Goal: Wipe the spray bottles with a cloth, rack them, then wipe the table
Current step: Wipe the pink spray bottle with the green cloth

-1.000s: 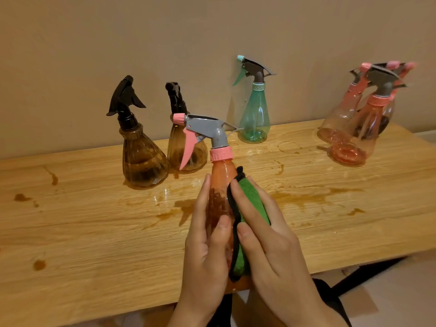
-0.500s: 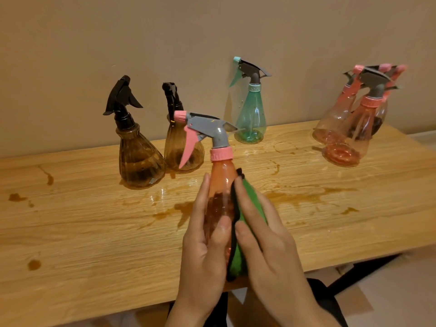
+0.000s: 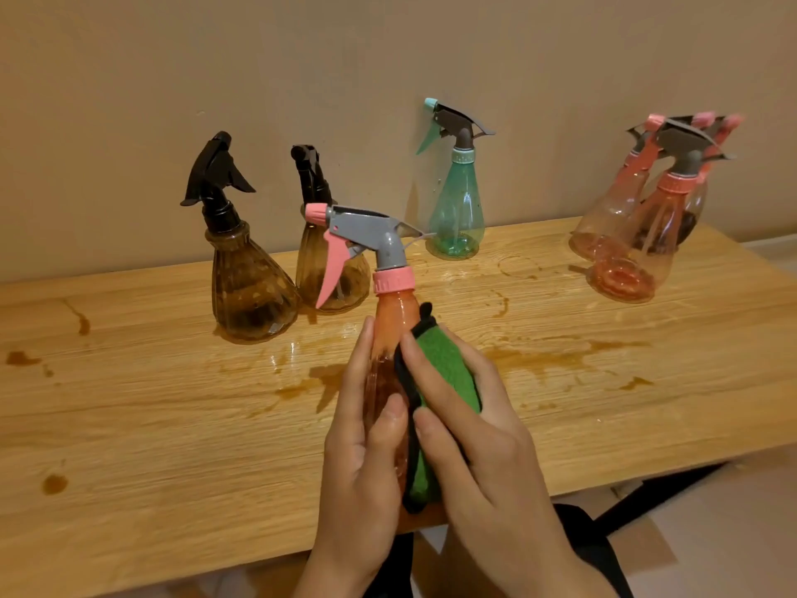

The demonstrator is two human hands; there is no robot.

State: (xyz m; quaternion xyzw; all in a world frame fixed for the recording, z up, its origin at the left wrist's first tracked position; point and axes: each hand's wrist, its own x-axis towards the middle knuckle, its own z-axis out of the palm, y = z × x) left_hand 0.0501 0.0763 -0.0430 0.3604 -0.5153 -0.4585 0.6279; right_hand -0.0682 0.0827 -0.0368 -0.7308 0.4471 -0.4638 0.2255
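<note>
Barely anything has moved: the left hand (image 3: 359,459) still grips the bottle (image 3: 392,321) in curled fingers (image 3: 360,364) above the counter's (image 3: 129,425) near edge, and the right hand (image 3: 487,451) still clasps the cloth (image 3: 448,369) against its side. Wiping continues.

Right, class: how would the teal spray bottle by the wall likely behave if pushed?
The teal spray bottle looks mostly empty, so probably light. Narrow top, wider base: it may slide before tipping. The table around it looks wet, so likely slippery.
</note>
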